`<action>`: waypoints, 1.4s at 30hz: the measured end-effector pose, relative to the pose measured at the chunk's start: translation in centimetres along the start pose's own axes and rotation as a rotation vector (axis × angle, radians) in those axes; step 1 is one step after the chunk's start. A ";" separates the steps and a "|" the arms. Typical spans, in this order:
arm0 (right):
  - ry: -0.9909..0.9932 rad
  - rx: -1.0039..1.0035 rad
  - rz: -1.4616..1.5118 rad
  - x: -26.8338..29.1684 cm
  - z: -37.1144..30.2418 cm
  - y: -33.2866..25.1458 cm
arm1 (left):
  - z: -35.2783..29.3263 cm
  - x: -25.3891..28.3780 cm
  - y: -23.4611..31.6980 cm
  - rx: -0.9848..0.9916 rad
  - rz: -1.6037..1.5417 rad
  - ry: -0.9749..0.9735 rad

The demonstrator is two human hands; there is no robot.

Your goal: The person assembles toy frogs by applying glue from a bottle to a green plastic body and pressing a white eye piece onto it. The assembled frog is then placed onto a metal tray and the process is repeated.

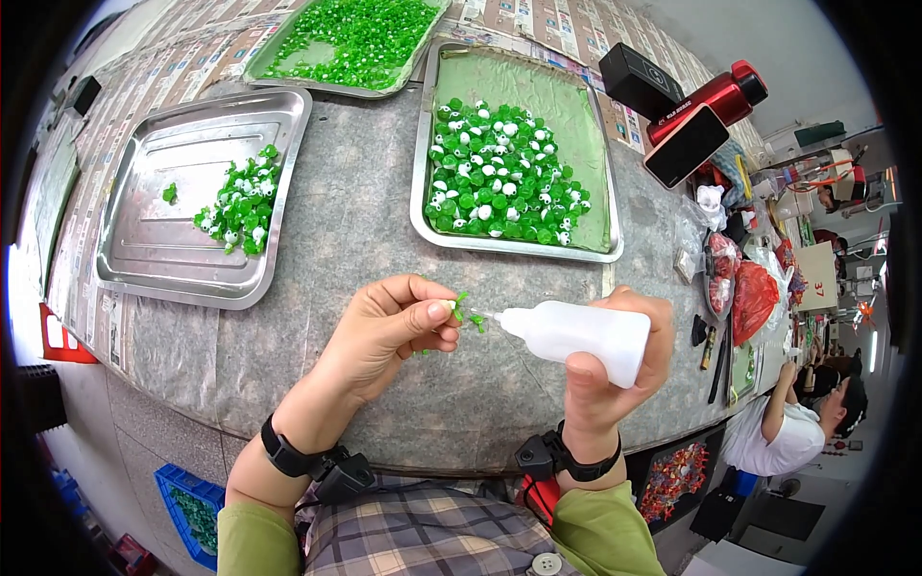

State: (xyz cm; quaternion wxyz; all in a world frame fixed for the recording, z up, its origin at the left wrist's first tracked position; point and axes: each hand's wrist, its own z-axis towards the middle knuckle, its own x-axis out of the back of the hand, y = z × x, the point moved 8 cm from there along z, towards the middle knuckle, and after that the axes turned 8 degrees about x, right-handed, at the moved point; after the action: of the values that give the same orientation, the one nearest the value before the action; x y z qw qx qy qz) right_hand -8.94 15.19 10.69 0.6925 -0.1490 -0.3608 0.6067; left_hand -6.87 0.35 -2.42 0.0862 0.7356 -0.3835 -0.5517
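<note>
Between the thumb and fingertips of my left hand (394, 331) is a small green plastic piece (460, 305) with a bit of white on it. My right hand (657, 331) is wrapped round a white squeeze bottle (581, 336), tipped on its side. Its thin nozzle points left and reaches the green piece; whether they touch I cannot tell. Other small green bits lie on the grey table covering (355, 230) close by. Beyond my hands, a metal tray (419, 206) lined with green holds many green pieces with white balls.
A metal tray (134, 216) at the left holds a smaller heap. Farther back, another tray (384, 93) contains loose green pieces. A black box (639, 82), red bottle (711, 104) and phone (686, 146) stand at the far right. A person in white (773, 437) sits to the right.
</note>
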 end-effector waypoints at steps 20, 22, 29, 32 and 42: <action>0.183 -0.088 -0.013 1.8 -0.1 0.7 | -0.3 0.3 1.0 -0.158 0.130 0.109; 0.107 -0.020 0.063 1.2 -0.1 0.6 | -0.4 0.4 1.2 -0.182 0.136 0.118; 0.115 -0.054 0.070 1.0 -0.5 1.0 | -0.4 0.4 1.3 -0.201 0.141 0.126; 0.082 -0.073 0.039 0.8 -0.5 1.1 | -0.4 0.3 1.3 -0.202 0.145 0.122; 0.390 -0.353 0.071 7.7 -0.3 5.7 | -0.6 0.6 1.4 -0.192 0.114 0.166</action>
State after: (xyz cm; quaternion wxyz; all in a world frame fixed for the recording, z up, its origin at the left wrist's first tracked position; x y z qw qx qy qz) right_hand -12.88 23.77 9.27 0.6907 -0.3939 -0.3153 0.5181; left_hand -6.93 -1.20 -1.89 0.2187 0.7442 -0.3615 -0.5173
